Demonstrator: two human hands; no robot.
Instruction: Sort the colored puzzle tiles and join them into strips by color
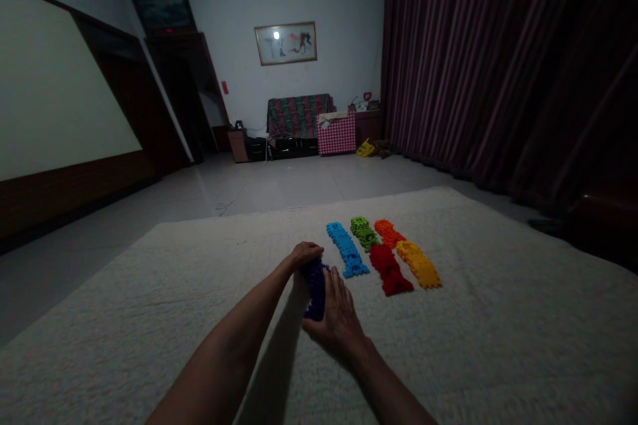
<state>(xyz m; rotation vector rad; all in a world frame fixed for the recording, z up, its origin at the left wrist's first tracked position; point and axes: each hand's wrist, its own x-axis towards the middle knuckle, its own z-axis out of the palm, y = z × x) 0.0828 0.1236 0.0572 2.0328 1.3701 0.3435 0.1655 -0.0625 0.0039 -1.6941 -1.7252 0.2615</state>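
Note:
A row of small purple plastic pieces [315, 289] with bumpy, notched edges lies on the pale quilted cover between my hands. My left hand [306, 253] curls over its far end, fingers together against the pieces. Along its right side rests my right hand [339, 309], with the thumb round the near end and the fingers against the long edge. Both hands partly hide the purple row. To the right, similar pieces lie grouped by colour: a blue row [347, 250], a green group [364, 234], a red group [390, 271], an orange group [389, 233] and a yellow group [419, 264].
The quilted cover [149, 292] spreads across the foreground, its far edge bordering the tiled floor [279, 182]. Dark curtains [468, 66] hang at the right. By the far wall stand a cloth-draped item [299, 114] and a red checked cloth [337, 133].

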